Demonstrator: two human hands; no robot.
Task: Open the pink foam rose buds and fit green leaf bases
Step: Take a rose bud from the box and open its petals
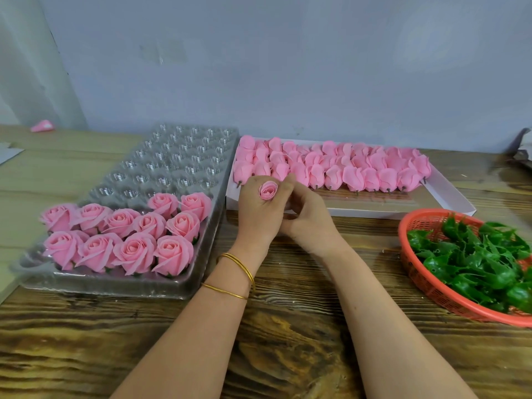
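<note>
A closed pink foam rose bud (268, 190) sits upright in my left hand (256, 214), whose fingers curl round it in front of the white box. My right hand (305, 217) lies against the left one, its fingertips touching the bud's right side. Rows of closed pink buds (331, 167) with short stems lie in the white box (449, 197). Green leaf bases (472, 260) fill a red basket (417, 272) at the right. Several opened roses (123, 240) with green bases stand in a clear plastic tray (184, 156) at the left.
The wooden table (288, 326) spreads in front of me. A loose pink bud (42, 126) lies at the far left by the wall. Paper edges show at the far left and grey wrapping (522, 151) at the far right. Gold bangles (236, 272) ring my left wrist.
</note>
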